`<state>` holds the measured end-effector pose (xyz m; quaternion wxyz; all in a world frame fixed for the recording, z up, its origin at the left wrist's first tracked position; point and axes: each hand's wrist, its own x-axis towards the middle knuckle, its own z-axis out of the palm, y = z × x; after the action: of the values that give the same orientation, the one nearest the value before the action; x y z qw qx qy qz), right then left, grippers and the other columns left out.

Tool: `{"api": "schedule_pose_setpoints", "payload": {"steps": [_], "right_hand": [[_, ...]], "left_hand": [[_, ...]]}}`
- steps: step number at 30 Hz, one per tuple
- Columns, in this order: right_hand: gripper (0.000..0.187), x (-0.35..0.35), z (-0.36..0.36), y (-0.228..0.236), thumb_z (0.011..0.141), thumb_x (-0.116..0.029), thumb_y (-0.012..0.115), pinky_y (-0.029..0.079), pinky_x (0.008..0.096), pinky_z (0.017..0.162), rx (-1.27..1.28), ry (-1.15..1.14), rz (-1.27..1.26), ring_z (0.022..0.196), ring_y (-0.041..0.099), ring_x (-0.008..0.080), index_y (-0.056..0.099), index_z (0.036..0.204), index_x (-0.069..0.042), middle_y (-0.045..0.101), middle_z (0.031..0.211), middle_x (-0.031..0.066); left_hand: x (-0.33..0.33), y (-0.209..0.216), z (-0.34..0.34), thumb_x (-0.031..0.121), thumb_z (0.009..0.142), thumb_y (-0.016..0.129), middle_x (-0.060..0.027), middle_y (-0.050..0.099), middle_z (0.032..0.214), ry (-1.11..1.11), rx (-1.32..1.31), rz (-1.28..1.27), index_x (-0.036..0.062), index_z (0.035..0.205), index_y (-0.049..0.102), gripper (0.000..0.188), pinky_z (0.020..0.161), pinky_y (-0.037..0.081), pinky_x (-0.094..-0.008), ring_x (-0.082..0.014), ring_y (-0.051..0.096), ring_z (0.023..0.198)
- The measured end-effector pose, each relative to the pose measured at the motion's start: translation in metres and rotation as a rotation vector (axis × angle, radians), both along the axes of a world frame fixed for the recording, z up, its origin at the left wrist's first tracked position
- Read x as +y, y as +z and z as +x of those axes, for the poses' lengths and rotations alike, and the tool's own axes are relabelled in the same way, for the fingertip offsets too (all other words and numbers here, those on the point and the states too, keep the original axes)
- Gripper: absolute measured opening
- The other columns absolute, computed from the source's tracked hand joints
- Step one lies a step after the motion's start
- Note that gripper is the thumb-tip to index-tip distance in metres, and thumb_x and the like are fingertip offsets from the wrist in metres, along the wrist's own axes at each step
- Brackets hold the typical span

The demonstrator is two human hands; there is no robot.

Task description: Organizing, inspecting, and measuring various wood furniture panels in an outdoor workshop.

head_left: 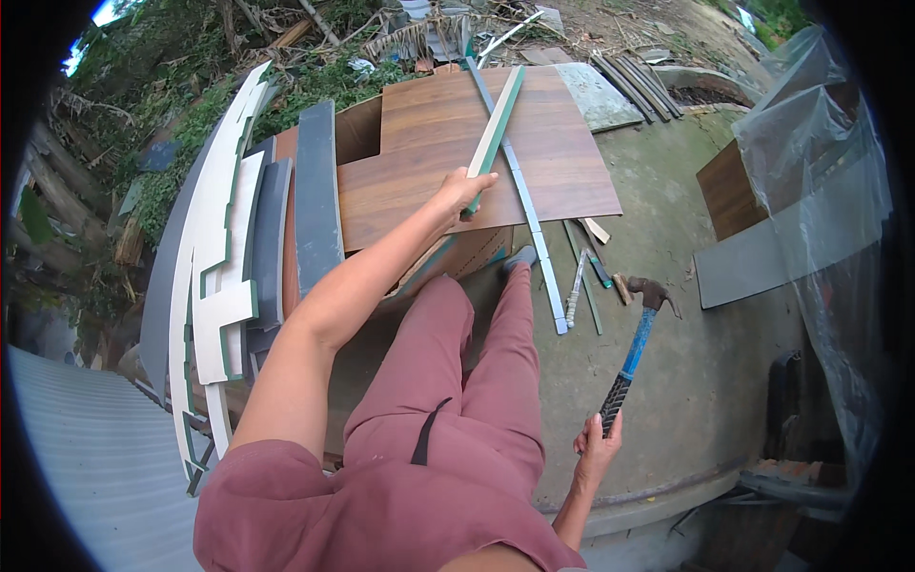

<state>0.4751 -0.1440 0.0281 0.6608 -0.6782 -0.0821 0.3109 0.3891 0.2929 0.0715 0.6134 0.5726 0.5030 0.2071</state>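
Note:
My left hand (468, 188) is wrapped round the near end of a long narrow strip (497, 122), cream on its face and green along one side. The strip slants up and away over a wood-grain board (419, 181), crossing a long pale blue-grey metal strip (522, 181) that lies on the board and reaches down past its near edge. Low on the right, my right hand (599, 436) grips the black handle of a claw hammer (636, 348). The hammer has a blue shaft, and its rusty head points up and away from me, apart from the board.
Cut white panels with green edges (210, 257) and grey boards (316, 191) lean in layers on the left. Narrow offcuts (583, 276) lie on the concrete floor (667, 381). Clear plastic sheeting (810, 162) hangs at the right over more boards. Corrugated metal (76, 458) is at lower left.

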Motion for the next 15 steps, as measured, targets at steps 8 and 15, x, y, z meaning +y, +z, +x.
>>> {"api": "schedule_pose_setpoints", "payload": {"steps": [8,15], "right_hand": [[0.036,0.02,-0.004,-0.001,0.092,-0.009,0.053,0.031,0.02,0.038,-0.088,0.128,-0.071,0.044,0.035,0.0032,0.043,0.126,-0.004,0.042,0.067,-0.0022],[0.047,0.068,-0.009,0.035,0.09,-0.006,0.055,0.03,0.0204,0.039,-0.249,0.242,-0.064,0.047,0.038,0.0036,0.042,0.135,-0.001,0.043,0.066,-0.0033]], "left_hand": [[-0.076,-0.013,-0.171,0.029,0.082,0.066,-0.0086,0.056,0.076,0.136,0.191,0.302,-0.0013,0.116,0.049,0.048,0.045,0.044,-0.03,-0.0156,0.052,0.053],[-0.115,-0.046,-0.171,0.032,0.083,0.065,-0.0218,0.064,0.096,0.237,0.369,0.367,0.0091,0.126,0.044,0.053,0.073,0.05,-0.0437,-0.0382,0.065,0.085]]}}
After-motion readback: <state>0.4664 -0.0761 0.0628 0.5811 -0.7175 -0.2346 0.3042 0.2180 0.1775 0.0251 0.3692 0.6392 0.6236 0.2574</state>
